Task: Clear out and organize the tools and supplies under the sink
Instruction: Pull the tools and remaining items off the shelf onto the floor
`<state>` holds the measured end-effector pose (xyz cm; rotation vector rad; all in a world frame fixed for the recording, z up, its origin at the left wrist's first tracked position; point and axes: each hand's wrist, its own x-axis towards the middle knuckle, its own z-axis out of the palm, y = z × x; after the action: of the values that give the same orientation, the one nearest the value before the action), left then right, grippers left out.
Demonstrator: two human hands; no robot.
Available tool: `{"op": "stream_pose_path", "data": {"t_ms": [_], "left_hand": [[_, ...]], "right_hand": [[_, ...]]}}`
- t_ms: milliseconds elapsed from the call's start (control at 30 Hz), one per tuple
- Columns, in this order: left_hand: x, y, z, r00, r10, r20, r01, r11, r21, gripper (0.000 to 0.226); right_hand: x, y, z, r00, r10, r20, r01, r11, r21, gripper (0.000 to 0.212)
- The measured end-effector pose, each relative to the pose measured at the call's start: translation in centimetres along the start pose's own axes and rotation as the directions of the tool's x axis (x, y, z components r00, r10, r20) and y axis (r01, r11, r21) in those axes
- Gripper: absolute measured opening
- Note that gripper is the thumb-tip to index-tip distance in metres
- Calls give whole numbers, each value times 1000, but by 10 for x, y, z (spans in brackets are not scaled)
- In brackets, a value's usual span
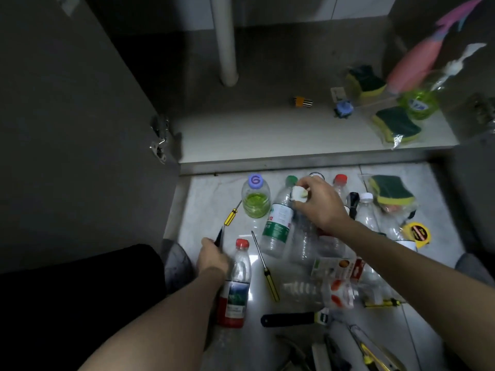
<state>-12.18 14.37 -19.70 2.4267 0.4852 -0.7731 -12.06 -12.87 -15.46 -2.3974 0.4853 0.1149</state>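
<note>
Bottles (278,226): cluster on floor just outside cabinet, some upright, some lying w/ tools between; crowded, so a stray elbow or wrist could topple them.
Cabinet floor (267,129): far side, sponges (396,127) + green spray bottle (417,103) at right; not yet cleared.
Red-cap bottle (237,279): near-left, touching left arm; likely first to tip if arm swings.
Right hand (316,204): pinches small white item (299,195), prob a cap, above green-cap bottle; could drop it.
Left hand (213,257): grips thin dark tool (220,236), pointed end up; poke risk near bottles.
Yellow screwdrivers (265,266): loose on floor, may roll.
</note>
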Motion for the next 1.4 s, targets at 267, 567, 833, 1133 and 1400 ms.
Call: {"op": "stream_pose_path", "data": {"t_ms": [267, 567, 833, 1133, 1400], "left_hand": [[29, -10, 8, 999, -31, -10, 31, 996, 83, 26], [45, 18, -8, 996, 25, -80, 0, 956, 295, 30], [53, 121, -60, 873, 272, -404, -215, 960, 181, 24], [55, 277, -76, 652, 713, -260, -539, 676, 503, 24], [69, 372, -13, 680, 717, 155, -625, 457, 633, 48]], "right_hand": [[72, -27, 44, 982, -167, 91, 187, 935, -300, 45], [88, -16, 45, 960, -85, 269, 182, 914, -363, 44], [82, -22, -2, 966, -171, 196, 216, 948, -233, 23], [132, -7, -120, 969, -143, -199, 81, 954, -290, 22], [189, 11, -151, 995, 63, 81, -14, 866, -500, 53]]}}
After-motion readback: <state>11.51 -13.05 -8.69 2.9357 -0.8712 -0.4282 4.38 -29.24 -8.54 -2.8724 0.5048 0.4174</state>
